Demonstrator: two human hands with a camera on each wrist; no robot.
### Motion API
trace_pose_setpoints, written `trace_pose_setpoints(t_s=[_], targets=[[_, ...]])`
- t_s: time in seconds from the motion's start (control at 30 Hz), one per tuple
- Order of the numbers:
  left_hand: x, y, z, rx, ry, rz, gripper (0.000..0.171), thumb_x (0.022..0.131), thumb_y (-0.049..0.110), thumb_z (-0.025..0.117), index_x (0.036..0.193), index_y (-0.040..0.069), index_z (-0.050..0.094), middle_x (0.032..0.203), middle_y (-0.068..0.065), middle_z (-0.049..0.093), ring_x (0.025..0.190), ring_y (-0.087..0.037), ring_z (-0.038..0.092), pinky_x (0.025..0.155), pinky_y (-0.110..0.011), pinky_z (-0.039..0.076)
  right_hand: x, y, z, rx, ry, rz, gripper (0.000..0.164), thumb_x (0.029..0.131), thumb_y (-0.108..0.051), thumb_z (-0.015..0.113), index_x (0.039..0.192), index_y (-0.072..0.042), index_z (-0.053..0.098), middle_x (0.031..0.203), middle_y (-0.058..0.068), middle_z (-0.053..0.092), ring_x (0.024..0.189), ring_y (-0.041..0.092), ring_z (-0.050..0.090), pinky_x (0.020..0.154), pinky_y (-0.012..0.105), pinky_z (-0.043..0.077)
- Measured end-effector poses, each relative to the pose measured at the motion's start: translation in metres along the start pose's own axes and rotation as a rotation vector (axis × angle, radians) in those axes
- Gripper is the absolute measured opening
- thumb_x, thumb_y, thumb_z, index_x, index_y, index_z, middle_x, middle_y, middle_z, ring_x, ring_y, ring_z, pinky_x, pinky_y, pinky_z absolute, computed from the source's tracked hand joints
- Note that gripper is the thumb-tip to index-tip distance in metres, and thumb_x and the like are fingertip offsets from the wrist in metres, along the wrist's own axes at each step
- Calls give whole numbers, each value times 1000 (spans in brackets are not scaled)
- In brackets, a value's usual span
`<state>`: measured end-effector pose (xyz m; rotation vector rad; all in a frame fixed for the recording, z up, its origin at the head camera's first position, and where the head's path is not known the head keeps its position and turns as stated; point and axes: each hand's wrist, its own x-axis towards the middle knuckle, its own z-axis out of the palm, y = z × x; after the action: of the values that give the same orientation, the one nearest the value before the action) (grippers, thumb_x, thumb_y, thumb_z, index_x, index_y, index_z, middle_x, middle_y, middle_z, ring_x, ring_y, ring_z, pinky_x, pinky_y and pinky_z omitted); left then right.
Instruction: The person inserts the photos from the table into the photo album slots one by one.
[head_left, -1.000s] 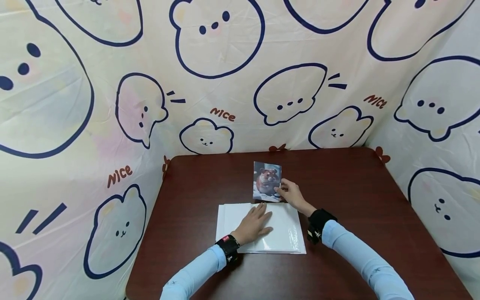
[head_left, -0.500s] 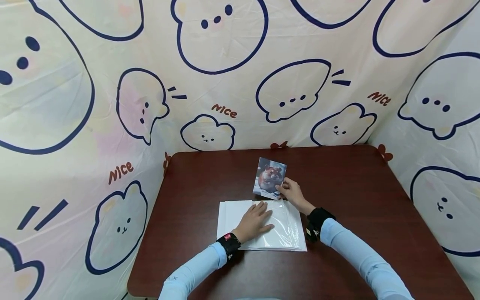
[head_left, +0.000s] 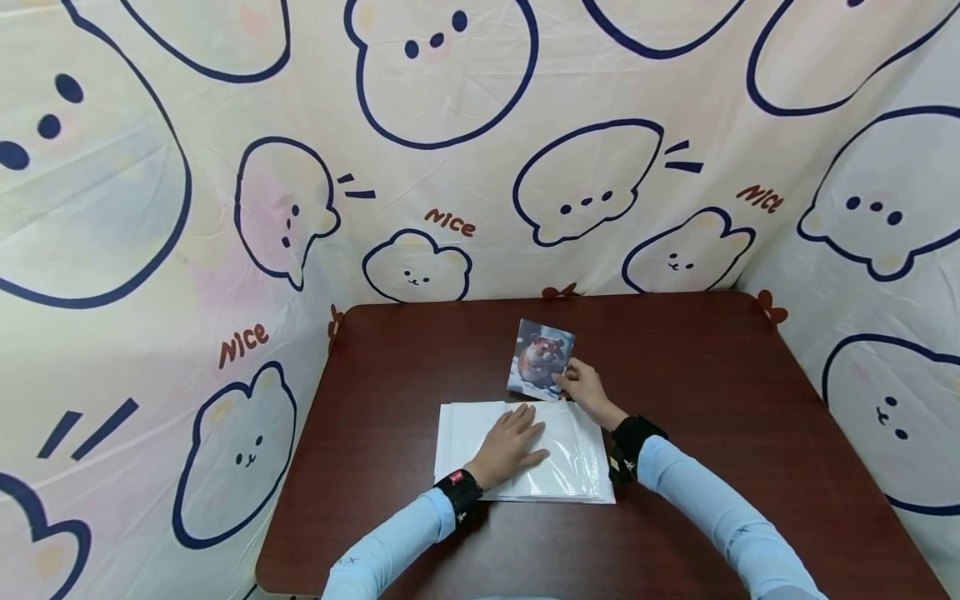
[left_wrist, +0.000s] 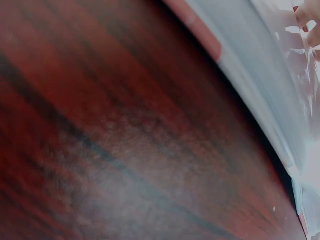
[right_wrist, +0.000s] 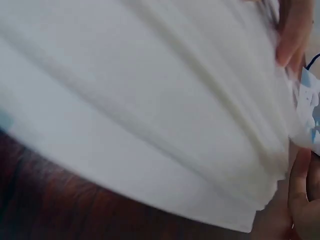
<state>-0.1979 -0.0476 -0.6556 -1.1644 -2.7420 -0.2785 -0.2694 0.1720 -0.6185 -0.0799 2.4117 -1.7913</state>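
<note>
A white album [head_left: 577, 477] with glossy clear plastic over its pages lies on the brown table. My left hand [head_left: 504, 452] rests on it, palm down with fingers spread. Just beyond the album's far edge, my right hand [head_left: 587, 388] pinches a photo card [head_left: 538, 360] by its lower right side, thumb in front. The card shows a brown hamster on a bluish background and leans to the right. In the right wrist view, broad white pages [right_wrist: 165, 100] fill most of the picture, with my right fingers [right_wrist: 300, 190] at the right edge. The left wrist view shows the album's layered edge [left_wrist: 260, 95].
Dark wood-grain table [head_left: 697, 375] surrounds the album. A cream curtain [head_left: 450, 192] with bear outlines hangs behind the table's far edge and along both sides. A pale blue strip [head_left: 513, 597] shows at the bottom of the head view.
The photo card has tilted clockwise and shifted a little right in my right hand, then dipped slightly. My left hand has stayed on the album.
</note>
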Motion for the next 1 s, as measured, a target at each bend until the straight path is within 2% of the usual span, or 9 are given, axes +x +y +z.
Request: trace_pose_setpoints(t_s=[0.13,0.33,0.4,0.57,0.7,0.77,0.87,0.93,1.0], targets=[[0,0,0,-22,-11,-10,54,104,49,58,144,14,61,158,-17,48,151,-31,42,121,-46,39,-4,6,-2,-106,-7,-24,16,103,-8,63,103,4,53,63,-3,41,60,14,46,61,26,38],[-1,-2,2,-26,7,-14,55,103,49,60,146,15,59,160,-19,45,150,-32,41,121,-45,39,-4,9,-12,-212,-25,-21,15,103,-8,63,100,1,51,66,-1,38,59,14,36,60,28,32],[-1,-3,3,-24,14,-10,56,103,49,60,147,15,59,160,-20,45,150,-33,42,120,-45,39,-3,9,-16,-248,-46,-32,15,102,-8,63,111,3,56,66,-1,42,58,14,38,58,28,31],[-1,-2,4,-40,2,-17,56,103,49,60,148,15,58,161,-21,43,151,-33,41,121,-45,39,3,9,-21,-334,-125,-63,43,102,-7,62,141,8,53,77,12,64,62,15,51,57,30,37],[-1,-2,5,-20,15,-6,55,103,49,59,148,16,58,161,-20,44,150,-33,42,119,-45,40,9,8,-23,-367,-206,-59,53,101,-5,62,148,13,44,88,19,69,71,18,62,60,30,43],[0,-2,5,0,14,4,54,104,49,58,147,17,59,161,-19,44,150,-33,42,119,-45,41,12,7,-25,-319,-250,-19,57,100,-4,63,149,15,40,102,25,70,84,25,67,66,32,50],[0,-1,3,10,-10,13,52,105,49,55,148,19,58,162,-18,43,151,-32,40,120,-45,39,16,3,-27,-136,-278,113,64,99,-6,66,152,11,33,130,32,60,110,35,65,85,40,57],[-2,0,0,-2,-36,18,53,105,49,55,150,20,56,163,-18,40,152,-33,37,122,-46,37,21,1,-28,-2,-256,196,71,99,-8,67,155,5,26,142,33,50,122,39,59,99,48,54],[-5,1,-1,-3,-72,32,56,105,51,53,154,22,51,166,-17,36,155,-34,33,124,-48,33,27,-1,-29,79,-213,228,77,101,-10,66,160,0,18,146,33,46,126,38,56,107,53,50]])
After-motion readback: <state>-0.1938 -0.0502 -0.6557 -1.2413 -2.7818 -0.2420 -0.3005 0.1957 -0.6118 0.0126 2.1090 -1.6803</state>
